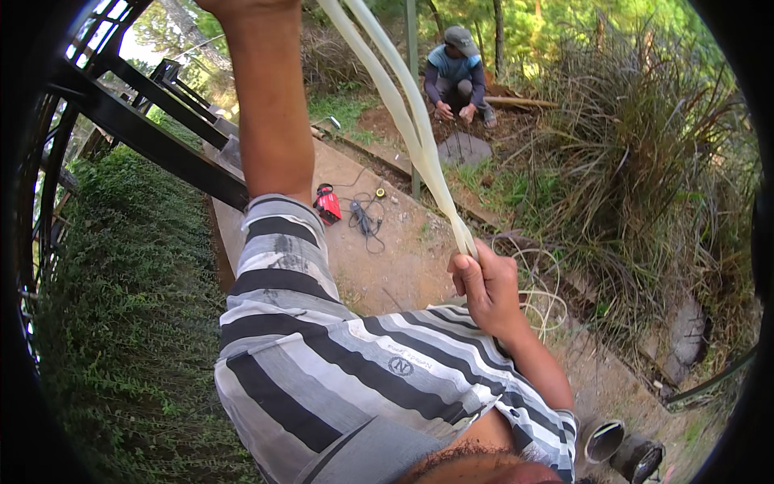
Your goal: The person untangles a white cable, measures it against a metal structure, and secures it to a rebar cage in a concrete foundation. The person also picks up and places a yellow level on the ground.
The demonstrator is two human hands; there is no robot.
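My right hand [486, 282] is closed around a milky, translucent flexible hose [403, 109] in front of my striped shirt. Two lengths of the hose run side by side from the upper edge and come together at my fist. Straight up along the left goes my left arm [270, 105]. Only the base of my left hand [246, 5] shows at the upper edge; its fingers are cut off, so what it holds is hidden. Behind my right wrist, thin pale loops of hose or cord [548, 302] lie on the ground.
A person [457, 73] in a cap squats by a grey slab [464, 149]. On the path lie a red tool case [328, 204], a corded power tool [360, 216] and a yellow tape measure [380, 193]. Black metal beams [153, 129] stand left above a hedge [121, 298]. Buckets [604, 442] stand lower right.
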